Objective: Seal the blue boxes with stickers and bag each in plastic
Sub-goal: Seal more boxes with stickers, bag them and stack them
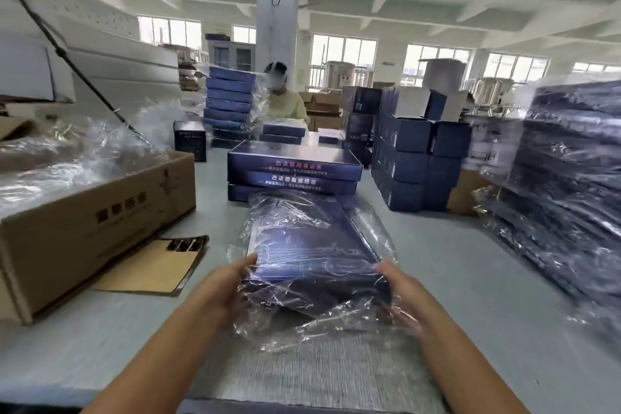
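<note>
Holding a blue box [312, 245] by its near end, the person has it lifted a little above the bench [487, 279], tilted so the far end sits lower, and already slid inside a clear plastic bag [312, 323]. The left hand [232, 282] takes the near left corner with the thumb lying on top; its fingers go underneath and are hidden. The right hand [401, 282] takes the near right corner the same way, thumb up, fingers curled below and showing dimly through the film, so both hands pinch box and plastic together. The bag's open mouth hangs loose and crumpled below the hands, not yet folded shut. The box looks flat, wide and stiff, probably light for its area, so it should carry well from two corners without sagging. The film is the awkward part: thin, glossy and likely slippery over the smooth printed card, so a hold on plastic alone may let the box slide out. I would grip through the film onto the box's edges, then gather the slack at the mouth. Corners may dent if squeezed hard. Straight ahead on the bench lies a stack [292, 175] of unbagged boxes, and at the right a pile [571, 161] of bagged ones.
</note>
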